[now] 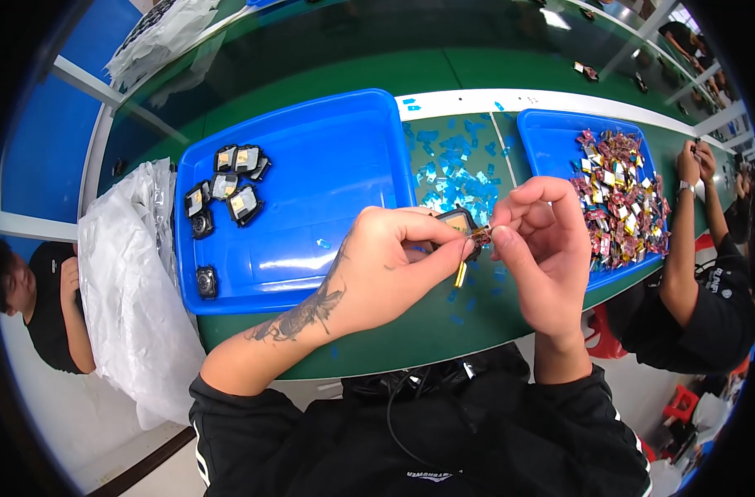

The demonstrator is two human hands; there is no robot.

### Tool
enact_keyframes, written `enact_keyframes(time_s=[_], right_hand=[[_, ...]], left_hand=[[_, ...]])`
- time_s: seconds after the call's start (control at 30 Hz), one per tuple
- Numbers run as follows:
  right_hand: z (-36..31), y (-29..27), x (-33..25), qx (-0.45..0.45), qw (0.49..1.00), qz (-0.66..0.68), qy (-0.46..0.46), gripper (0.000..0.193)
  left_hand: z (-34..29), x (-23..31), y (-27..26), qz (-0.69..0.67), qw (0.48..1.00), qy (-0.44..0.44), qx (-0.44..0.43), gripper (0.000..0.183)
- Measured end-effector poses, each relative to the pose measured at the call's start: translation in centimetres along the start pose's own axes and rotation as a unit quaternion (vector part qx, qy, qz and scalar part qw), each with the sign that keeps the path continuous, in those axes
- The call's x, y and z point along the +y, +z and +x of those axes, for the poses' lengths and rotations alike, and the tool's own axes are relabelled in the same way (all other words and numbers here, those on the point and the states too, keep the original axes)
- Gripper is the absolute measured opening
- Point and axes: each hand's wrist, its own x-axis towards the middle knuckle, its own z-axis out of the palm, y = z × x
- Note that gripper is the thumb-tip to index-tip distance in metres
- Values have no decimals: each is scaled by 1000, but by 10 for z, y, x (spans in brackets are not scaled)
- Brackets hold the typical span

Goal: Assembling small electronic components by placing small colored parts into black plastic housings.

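My left hand (pixel 394 265) is closed, thumb and index finger pinching a small electronic part with a gold flex strip (pixel 460 274) hanging from it. Close by, my right hand (pixel 547 257) has its thumb and index finger pressed together at the same part's right end; the other fingers are curled. Right behind the fingertips is a black square housing (pixel 459 220) with a pale inner face, partly hidden by my left hand. Whether the small part is joined to the housing I cannot tell. Blue film pieces (pixel 460 170) lie scattered on the green table beyond my hands.
A large blue tray (pixel 311 207) on the left holds several black housings (pixel 243 203). On the right, another blue tray (pixel 551 141) carries a heap of small parts (pixel 618 207) with gold strips. White plastic sheeting (pixel 129 273) hangs at the left. Co-workers sit on both sides.
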Motion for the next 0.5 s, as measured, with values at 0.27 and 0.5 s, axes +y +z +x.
enact_keyframes(time_s=[0.27, 0.5], right_hand=[[-2, 0, -3, -25, 985, -168, -19, 44], [1, 3, 4, -2, 987, -157, -22, 42]], left_hand=[[1, -2, 0, -45, 998, -30, -19, 19], [1, -7, 5, -95, 994, 53, 6, 31]])
